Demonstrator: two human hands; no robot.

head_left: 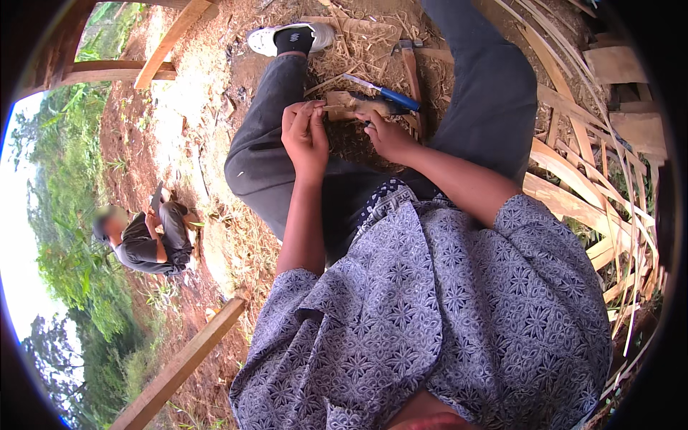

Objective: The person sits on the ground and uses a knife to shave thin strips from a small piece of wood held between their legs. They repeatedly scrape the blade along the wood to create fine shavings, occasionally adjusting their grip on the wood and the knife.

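My left hand is closed in a pinch on a thin wooden strip between my knees. Across from it, my right hand is closed around a small tool with a black handle; its working end is too small to make out. Just beyond my hands a pale piece of wood lies on the ground. A tool with a blue handle and a narrow metal blade rests past my right hand. Beside it lies a hatchet-like tool with a wooden handle and metal head.
Wood shavings litter the ground around my shoe. Long split wooden strips are heaped to my right. At the left a wooden beam slants across, and another person sits farther off on bare soil.
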